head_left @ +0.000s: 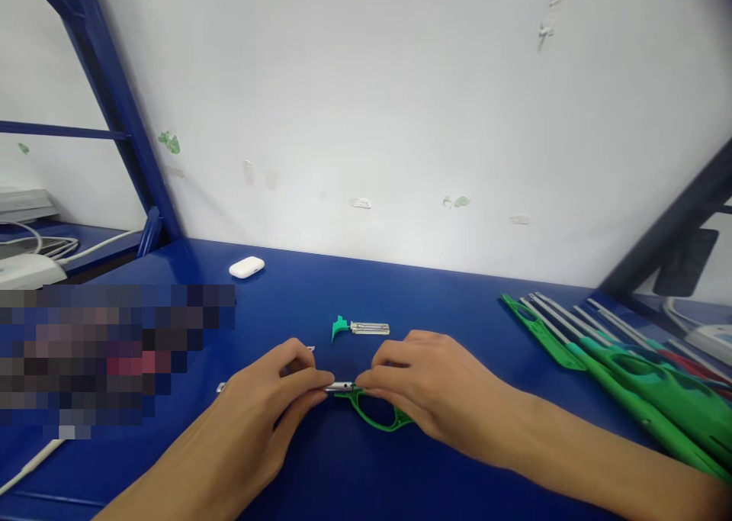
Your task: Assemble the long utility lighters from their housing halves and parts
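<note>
My left hand [277, 399] pinches a slim silver metal rod [340, 386] between thumb and fingertips. At the rod's right end, the fingertips of my right hand [426, 376] are closed, beside a green plastic piece with a finger loop [380, 426] that lies partly beneath that hand. The joint between rod and green piece is hidden by my fingers. A thin silver tip [221, 387] shows left of my left hand, and another small pale end [311, 348] shows above its knuckles. Just beyond the hands lies a small green hook-shaped part with a clear and metal stem [369, 328].
On the right lie several green-handled tools with silver rods [640, 399]. A white rounded case [247, 267] rests at the back left of the blue table [446, 292]. The left side holds a blurred-out patch and a white cable [37, 460]. Blue frame posts [123, 117] flank the wall.
</note>
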Demonstrator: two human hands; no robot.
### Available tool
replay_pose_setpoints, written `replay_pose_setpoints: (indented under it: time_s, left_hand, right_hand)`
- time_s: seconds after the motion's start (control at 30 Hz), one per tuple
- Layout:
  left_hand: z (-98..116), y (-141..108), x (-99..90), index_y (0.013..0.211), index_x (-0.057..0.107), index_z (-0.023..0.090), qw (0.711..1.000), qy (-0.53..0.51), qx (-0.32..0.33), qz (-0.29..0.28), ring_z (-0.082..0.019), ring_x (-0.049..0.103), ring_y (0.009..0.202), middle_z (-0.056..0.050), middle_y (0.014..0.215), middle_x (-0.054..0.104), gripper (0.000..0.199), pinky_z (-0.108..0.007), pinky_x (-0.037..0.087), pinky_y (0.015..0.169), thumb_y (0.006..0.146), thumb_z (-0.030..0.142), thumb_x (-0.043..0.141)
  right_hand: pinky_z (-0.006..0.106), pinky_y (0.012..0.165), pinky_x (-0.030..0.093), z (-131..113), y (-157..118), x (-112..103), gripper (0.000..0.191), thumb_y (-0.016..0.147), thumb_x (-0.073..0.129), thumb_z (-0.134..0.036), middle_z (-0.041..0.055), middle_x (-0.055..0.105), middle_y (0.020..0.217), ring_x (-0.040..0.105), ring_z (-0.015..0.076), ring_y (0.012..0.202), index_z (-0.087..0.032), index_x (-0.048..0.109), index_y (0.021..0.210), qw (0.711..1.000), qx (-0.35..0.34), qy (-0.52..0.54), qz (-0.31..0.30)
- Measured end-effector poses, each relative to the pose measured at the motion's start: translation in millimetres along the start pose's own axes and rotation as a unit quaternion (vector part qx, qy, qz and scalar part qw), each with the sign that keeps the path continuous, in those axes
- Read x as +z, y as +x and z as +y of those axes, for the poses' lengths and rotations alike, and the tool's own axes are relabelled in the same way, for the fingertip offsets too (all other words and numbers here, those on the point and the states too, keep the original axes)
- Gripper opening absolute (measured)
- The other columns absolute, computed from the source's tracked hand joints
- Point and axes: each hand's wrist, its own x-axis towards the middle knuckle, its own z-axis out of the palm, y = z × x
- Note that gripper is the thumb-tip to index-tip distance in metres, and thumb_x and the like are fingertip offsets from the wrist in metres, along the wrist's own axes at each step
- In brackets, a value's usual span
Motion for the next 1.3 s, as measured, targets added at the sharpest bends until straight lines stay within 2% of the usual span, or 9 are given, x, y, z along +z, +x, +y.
replay_pose_setpoints:
  time_s: [0.27,0.43,0.6,0.67,0.77,0.9,1.03,1.2,1.3]
  left_hand:
    - [3.2,0.1,1.3,0.106,0.08,0.029,1.0,0.019,0.001,-0.01,-0.015,0.073,0.086,-0.002,0.108,0.07,0.037,-0.025,0.057,0.074,0.116,0.028,0.045]
    - [0.3,-1.1,1.8,0.104,0.082,0.03,0.999,0.035,0.01,0.009,-0.015,0.074,0.081,-0.002,0.103,0.071,0.039,-0.026,0.06,0.074,0.115,0.029,0.044]
    - [-6.1,-1.6,0.0,0.106,0.084,0.033,0.998,0.043,0.03,0.027,-0.015,0.072,0.072,-0.001,0.092,0.072,0.033,-0.024,0.061,0.065,0.112,0.034,0.051]
    - [-5.7,-1.1,-2.2,0.107,0.083,0.034,0.998,0.045,0.032,0.029,-0.015,0.072,0.072,-0.001,0.093,0.073,0.031,-0.023,0.061,0.063,0.111,0.035,0.052]
    - [-2.0,0.0,-5.3,0.108,0.082,0.034,0.998,0.047,0.032,0.031,-0.015,0.074,0.074,-0.001,0.096,0.074,0.03,-0.022,0.061,0.064,0.111,0.035,0.052]
    - [1.8,-1.3,-2.6,0.105,0.081,0.033,0.998,0.05,0.028,0.025,-0.017,0.076,0.08,0.0,0.099,0.074,0.038,-0.024,0.062,0.071,0.115,0.034,0.044]
    - [1.2,-5.5,6.5,0.109,0.081,0.03,0.997,0.071,-0.002,0.004,-0.016,0.075,0.082,-0.002,0.101,0.072,0.045,-0.026,0.06,0.077,0.118,0.034,0.037]
    - [0.4,-5.1,8.5,0.112,0.081,0.03,0.996,0.086,-0.021,-0.013,-0.015,0.074,0.081,-0.001,0.103,0.071,0.046,-0.027,0.057,0.078,0.119,0.037,0.036]
    - [-0.3,-5.2,7.2,0.111,0.081,0.031,0.996,0.083,-0.032,-0.027,-0.016,0.075,0.085,-0.001,0.105,0.07,0.047,-0.028,0.057,0.08,0.119,0.04,0.035]
  right_hand:
    - [0.035,0.084,0.052,-3.2,4.0,1.3,0.045,0.091,0.067,0.004,0.008,0.08,0.119,0.076,0.0216,0.094,-0.022,0.076,0.126,0.996,-0.03,-0.066,-0.047]
    - [0.038,0.084,0.051,-3.8,2.7,5.0,0.049,0.089,0.068,0.004,0.0087,0.08,0.114,0.074,0.0232,0.093,-0.017,0.071,0.133,0.993,-0.06,-0.086,-0.052]
    - [0.039,0.084,0.051,-3.7,1.5,8.8,0.053,0.088,0.071,0.002,0.0076,0.079,0.114,0.074,0.0239,0.094,-0.015,0.068,0.138,0.993,-0.069,-0.082,-0.049]
    - [0.038,0.083,0.051,-2.5,1.9,7.8,0.051,0.091,0.072,0.0,0.006,0.079,0.111,0.074,0.0232,0.094,-0.017,0.068,0.139,0.994,-0.061,-0.074,-0.047]
    - [0.038,0.082,0.052,0.6,0.3,0.1,0.036,0.102,0.07,-0.012,0.0039,0.078,0.107,0.075,0.0227,0.093,-0.02,0.069,0.137,0.997,-0.035,-0.063,-0.037]
    - [0.038,0.083,0.052,4.5,-10.6,-15.3,0.017,0.111,0.066,-0.027,0.0019,0.08,0.109,0.076,0.0231,0.095,-0.025,0.076,0.124,0.999,0.016,-0.012,-0.044]
    - [0.036,0.082,0.053,10.0,-22.1,-15.1,0.019,0.113,0.062,-0.026,0.0039,0.08,0.113,0.076,0.0245,0.098,-0.024,0.078,0.122,0.995,0.071,0.063,-0.024]
    - [0.033,0.084,0.055,17.4,-24.7,-3.1,0.023,0.114,0.057,-0.024,0.006,0.08,0.114,0.076,0.023,0.1,-0.021,0.079,0.119,0.99,0.081,0.112,0.009]
    - [0.031,0.086,0.056,18.1,-24.9,-1.3,0.022,0.115,0.055,-0.025,0.0037,0.08,0.114,0.076,0.0204,0.099,-0.022,0.077,0.114,0.983,0.098,0.153,0.027]
